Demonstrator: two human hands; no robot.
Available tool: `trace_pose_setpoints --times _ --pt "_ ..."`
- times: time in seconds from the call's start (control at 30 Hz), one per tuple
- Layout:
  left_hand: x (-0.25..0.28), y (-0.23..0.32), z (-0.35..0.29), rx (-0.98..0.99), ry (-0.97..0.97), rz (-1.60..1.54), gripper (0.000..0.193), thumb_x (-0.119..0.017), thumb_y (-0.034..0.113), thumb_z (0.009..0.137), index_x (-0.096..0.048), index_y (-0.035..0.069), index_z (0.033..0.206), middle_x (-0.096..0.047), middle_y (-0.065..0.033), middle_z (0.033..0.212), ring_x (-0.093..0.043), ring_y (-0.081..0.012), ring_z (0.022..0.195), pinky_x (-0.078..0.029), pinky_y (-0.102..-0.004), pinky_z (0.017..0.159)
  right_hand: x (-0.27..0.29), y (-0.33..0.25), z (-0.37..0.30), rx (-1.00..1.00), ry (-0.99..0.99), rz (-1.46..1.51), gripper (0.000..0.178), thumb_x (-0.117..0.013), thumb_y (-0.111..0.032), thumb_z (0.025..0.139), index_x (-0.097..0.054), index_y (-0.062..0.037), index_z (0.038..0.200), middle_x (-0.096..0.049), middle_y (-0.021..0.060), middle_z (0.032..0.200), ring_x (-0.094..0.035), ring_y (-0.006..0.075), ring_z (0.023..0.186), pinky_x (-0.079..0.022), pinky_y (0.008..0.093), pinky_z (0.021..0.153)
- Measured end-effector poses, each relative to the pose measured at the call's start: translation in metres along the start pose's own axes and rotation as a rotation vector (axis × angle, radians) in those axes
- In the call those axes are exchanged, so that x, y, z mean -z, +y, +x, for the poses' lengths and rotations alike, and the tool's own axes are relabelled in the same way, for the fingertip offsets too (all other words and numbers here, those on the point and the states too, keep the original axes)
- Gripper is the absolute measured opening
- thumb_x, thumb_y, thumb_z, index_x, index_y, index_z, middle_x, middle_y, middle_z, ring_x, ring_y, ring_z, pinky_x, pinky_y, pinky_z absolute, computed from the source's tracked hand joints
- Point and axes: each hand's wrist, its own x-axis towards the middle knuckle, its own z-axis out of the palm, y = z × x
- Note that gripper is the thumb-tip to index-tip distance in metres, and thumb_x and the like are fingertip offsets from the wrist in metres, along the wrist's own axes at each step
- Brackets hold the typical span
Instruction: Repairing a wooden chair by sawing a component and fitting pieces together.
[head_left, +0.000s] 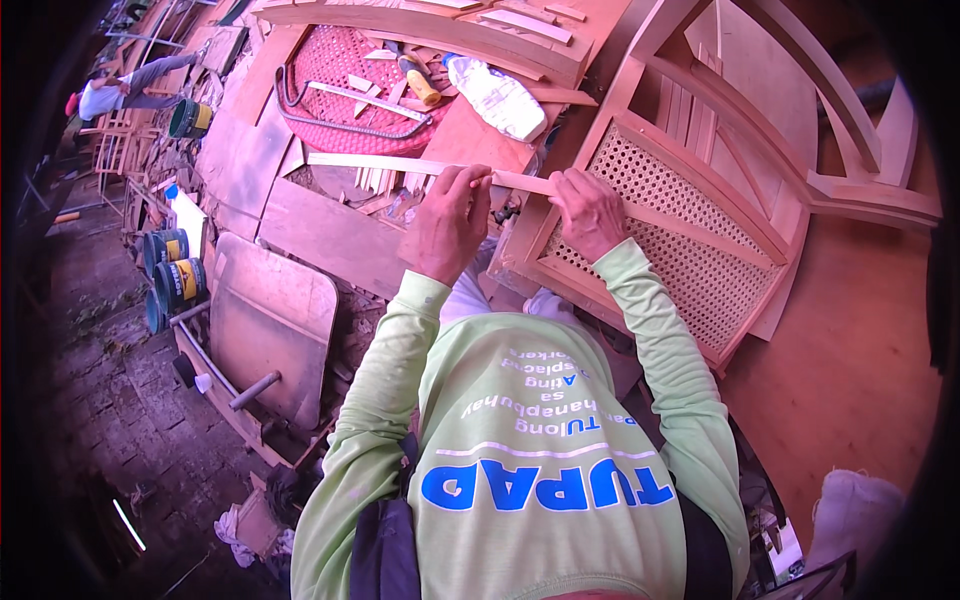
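Between my two hands runs a thin, pale wooden strip (380, 163). My left hand (446, 228) is closed in a pinch on it, fingertips and thumb together near its middle. The right hand (592, 214) grips the strip's right end, beside a wooden frame with a woven cane panel (640, 170). Under the strip's left part, a bundle of light wood slivers (378, 180) lies on the work surface. Whether the strip is one piece behind my left fingers, I cannot tell.
Beyond my hands are a red woven round piece (335, 65), a bow-shaped saw (350, 130), a yellow-handled tool (418, 82) and a white bottle (495, 97). Curved wooden frame parts (780, 130) stand at the right. Dark buckets (180, 285) and another person (105, 98) are at left.
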Motion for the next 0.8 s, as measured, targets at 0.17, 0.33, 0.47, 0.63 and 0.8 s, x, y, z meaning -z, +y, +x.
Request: trace_pose_setpoints --times 0.17,0.33,0.47,0.63,0.8 --pt "-0.003 0.001 -0.003 -0.016 0.027 0.03 0.017 -0.072 0.002 0.102 -0.075 0.002 0.12 -0.075 -0.0145 0.107 -0.077 -0.0264 0.084 -0.061 -0.0357 0.074 -0.001 0.001 -0.001 -0.004 -0.003 -0.002 0.028 -0.073 -0.011 0.094 -0.069 0.001 0.119 -0.064 0.0148 0.099 -0.068 0.0352 0.093 -0.054 0.0464 0.079" --pt "-0.002 0.002 -0.003 -0.028 0.037 0.049 0.017 -0.072 0.002 0.103 -0.075 0.001 0.119 -0.075 -0.0149 0.107 -0.077 -0.0272 0.085 -0.061 -0.0362 0.074 -0.001 0.0 0.0 -0.01 -0.013 -0.002 0.03 -0.074 -0.011 0.094 -0.069 0.0016 0.12 -0.064 0.0151 0.099 -0.068 0.0353 0.094 -0.054 0.0465 0.079" --pt "-0.004 0.004 -0.001 -0.001 0.037 0.053 0.015 -0.072 0.002 0.103 -0.075 0.001 0.118 -0.075 -0.0148 0.106 -0.077 -0.0278 0.084 -0.06 -0.0366 0.074 0.001 -0.002 0.001 -0.013 -0.02 0.017 0.03 -0.074 -0.011 0.094 -0.069 0.002 0.12 -0.064 0.0153 0.1 -0.069 0.0354 0.094 -0.054 0.0467 0.079" --pt "-0.004 0.019 -0.012 0.092 -0.107 -0.099 0.013 -0.07 0.003 0.104 -0.075 0.0 0.116 -0.076 -0.012 0.1 -0.075 -0.0207 0.081 -0.057 -0.0337 0.072 0.001 0.0 -0.001 -0.02 -0.042 0.009 0.031 -0.075 -0.011 0.093 -0.068 0.0014 0.121 -0.064 0.0156 0.1 -0.069 0.0363 0.094 -0.054 0.0472 0.08" --pt "-0.011 0.056 -0.048 0.209 -0.125 -0.361 0.013 -0.068 0.001 0.105 -0.075 0.0 0.116 -0.073 -0.0148 0.094 -0.072 -0.024 0.08 -0.056 -0.0351 0.073 0.001 0.004 -0.002 -0.024 -0.003 0.002 0.028 -0.076 -0.01 0.092 -0.068 -0.0003 0.118 -0.065 0.0151 0.101 -0.069 0.0369 0.094 -0.055 0.0479 0.08"
